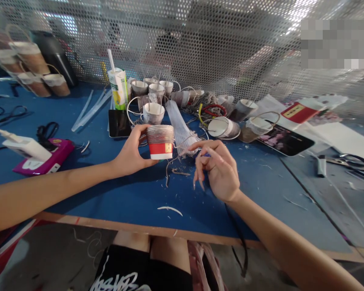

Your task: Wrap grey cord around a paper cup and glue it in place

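My left hand (132, 150) is wrapped around a small paper cup (160, 150), holding it upright above the blue table. The cup's upper part is wound with grey cord (160, 131); its red band and white base are bare. From the cup a thin strand runs toward my right hand (220, 167), whose fingers are bent around it. A small blue thing shows between those fingers; what it is I cannot make out. Behind the cup lies a bundle of pale strips (180, 123), with loose cord scraps (180, 173) on the table below.
Several cord-wrapped cups (153, 113) stand behind, near a drink carton (118, 89) with a straw. At left lie a purple packet (59, 155) and a white charger (27, 146). Phones, a tangled cord pile (204, 105) and scissors (350, 161) are spread further right. Perforated metal mesh (200, 44) rises behind.
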### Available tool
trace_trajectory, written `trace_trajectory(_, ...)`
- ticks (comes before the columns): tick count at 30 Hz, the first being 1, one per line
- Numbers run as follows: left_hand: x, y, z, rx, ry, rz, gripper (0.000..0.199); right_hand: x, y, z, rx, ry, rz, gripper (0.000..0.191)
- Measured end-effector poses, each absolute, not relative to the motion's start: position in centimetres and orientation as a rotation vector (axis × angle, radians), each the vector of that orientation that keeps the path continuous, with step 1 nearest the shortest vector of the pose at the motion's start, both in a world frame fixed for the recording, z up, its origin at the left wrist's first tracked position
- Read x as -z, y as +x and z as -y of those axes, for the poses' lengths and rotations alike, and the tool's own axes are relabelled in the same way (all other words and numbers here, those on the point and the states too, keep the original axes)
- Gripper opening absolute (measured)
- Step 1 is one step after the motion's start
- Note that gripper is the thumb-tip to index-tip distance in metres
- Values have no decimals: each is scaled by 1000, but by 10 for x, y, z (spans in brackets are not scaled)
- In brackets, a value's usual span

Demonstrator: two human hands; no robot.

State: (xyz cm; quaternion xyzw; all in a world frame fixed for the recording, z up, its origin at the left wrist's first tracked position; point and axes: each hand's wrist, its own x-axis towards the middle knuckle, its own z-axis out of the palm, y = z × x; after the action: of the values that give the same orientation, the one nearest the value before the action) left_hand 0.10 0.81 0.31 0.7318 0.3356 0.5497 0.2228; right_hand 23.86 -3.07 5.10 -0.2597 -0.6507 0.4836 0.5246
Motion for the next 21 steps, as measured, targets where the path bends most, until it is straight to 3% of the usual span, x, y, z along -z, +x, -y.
trace_trajectory(7,-6,2,-6,-1471,2018,-844,74,-51,235,37,-1448,-573,1896,24)
trace_trajectory(21,-1,3,-7,-1513,1916,-682,76,-58,237,24,-1600,-642,1401,33)
